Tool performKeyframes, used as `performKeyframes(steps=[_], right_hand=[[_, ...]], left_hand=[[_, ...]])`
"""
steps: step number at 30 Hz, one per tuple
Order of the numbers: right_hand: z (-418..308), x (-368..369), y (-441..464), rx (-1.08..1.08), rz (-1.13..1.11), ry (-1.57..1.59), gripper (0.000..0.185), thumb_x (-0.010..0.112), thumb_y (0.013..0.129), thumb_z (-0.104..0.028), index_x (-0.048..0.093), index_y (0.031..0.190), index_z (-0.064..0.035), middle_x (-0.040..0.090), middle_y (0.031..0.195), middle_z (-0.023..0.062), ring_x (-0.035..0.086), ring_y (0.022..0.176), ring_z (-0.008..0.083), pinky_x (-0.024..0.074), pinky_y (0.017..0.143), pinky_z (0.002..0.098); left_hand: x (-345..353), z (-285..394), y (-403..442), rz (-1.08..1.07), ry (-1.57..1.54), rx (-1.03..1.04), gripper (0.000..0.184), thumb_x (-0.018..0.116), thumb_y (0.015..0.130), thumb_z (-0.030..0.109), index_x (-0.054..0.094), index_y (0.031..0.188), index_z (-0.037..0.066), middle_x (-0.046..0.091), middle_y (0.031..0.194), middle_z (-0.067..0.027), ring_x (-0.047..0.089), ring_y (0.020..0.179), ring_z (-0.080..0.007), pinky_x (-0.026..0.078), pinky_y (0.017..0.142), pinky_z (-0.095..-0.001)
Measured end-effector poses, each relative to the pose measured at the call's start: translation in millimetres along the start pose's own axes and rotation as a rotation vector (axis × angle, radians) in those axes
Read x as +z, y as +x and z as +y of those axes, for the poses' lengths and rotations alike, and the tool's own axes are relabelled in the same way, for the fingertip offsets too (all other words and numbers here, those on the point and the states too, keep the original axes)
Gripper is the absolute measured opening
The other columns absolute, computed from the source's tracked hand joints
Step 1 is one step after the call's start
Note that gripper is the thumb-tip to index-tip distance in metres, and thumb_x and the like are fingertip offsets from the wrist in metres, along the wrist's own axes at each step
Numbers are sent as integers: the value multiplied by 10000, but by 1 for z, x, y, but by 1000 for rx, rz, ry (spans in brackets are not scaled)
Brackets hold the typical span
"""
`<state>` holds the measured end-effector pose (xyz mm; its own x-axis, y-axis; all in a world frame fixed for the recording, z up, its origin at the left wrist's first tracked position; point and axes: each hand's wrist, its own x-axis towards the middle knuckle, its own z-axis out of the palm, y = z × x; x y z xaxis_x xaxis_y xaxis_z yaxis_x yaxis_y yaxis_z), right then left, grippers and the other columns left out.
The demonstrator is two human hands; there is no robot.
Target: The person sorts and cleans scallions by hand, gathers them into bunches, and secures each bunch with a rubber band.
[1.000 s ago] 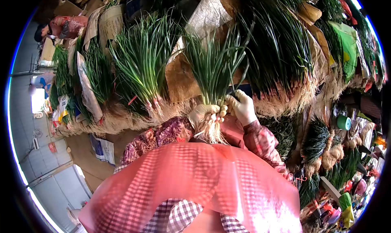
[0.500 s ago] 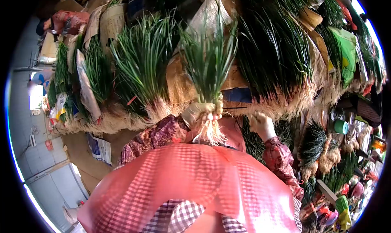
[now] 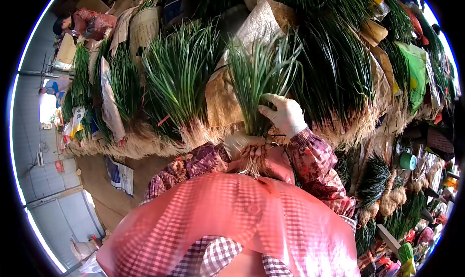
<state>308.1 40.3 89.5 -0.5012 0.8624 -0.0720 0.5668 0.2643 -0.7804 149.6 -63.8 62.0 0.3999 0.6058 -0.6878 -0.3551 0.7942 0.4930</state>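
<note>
An upright bunch of scallions (image 3: 252,114) stands in front of my chest, its green leaves fanning out above and its pale, pinkish root ends hanging below. My gloved left hand (image 3: 237,145) is closed around the bunch just above the roots. At the right side of the leaves is my gloved right hand (image 3: 285,116), fingers apart, with the fingertips touching the stems. Some of the fingers of the left hand are hidden by the bunch.
Behind lies a long row of scallions (image 3: 179,73), roots toward me, with a larger dark-green pile (image 3: 329,68) at right. Brown sacking (image 3: 225,100) lies between them. Smaller bundles (image 3: 373,180) and a green roll (image 3: 407,161) are at lower right. Another person (image 3: 92,24) is at far left.
My right hand has come up from the lower right to the leaves of the bunch. The left hand, still holding the bunch, has moved down slightly, and the leaves now spread further right.
</note>
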Motion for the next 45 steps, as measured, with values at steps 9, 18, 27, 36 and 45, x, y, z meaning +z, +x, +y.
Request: performKeyframes(steps=[9,18,27,36,45], right_hand=[[17,14,4,244,-145,242,373,680,832,-329,649,1025,-11,674,809,134,647,686,225,508,628,322],[15,8,-29,450,-139,1109,202,630,901,-246,605,980,-61,606,788,10,554,628,63,460,551,202],[33,-15,-66,473,-172,1071,211,575,928,-269,548,987,-68,549,724,-16,459,518,35,387,442,184],[40,40,-87,507,-630,494,234,635,874,-231,645,1041,-68,669,820,63,616,656,111,509,567,268],[150,-1,-161,441,-543,-448,359,603,868,-323,596,1141,-90,673,898,149,669,808,270,547,702,402]], left_hand=[[-6,-17,13,-5,80,49,177,668,846,102,623,978,-6,615,682,-77,599,594,-131,568,607,-303],[-12,-12,2,78,-19,2,361,572,912,280,618,1082,-36,673,856,-122,638,651,-134,537,588,-233],[-45,-19,14,141,-211,-73,343,580,876,53,551,1215,5,659,960,-91,649,811,-154,546,656,-248],[3,14,7,-224,-395,179,179,552,878,91,541,1037,8,602,854,-82,595,687,-182,518,654,-288],[-34,8,12,-205,-456,137,173,622,845,78,556,993,18,597,864,-62,637,805,-202,548,794,-389]])
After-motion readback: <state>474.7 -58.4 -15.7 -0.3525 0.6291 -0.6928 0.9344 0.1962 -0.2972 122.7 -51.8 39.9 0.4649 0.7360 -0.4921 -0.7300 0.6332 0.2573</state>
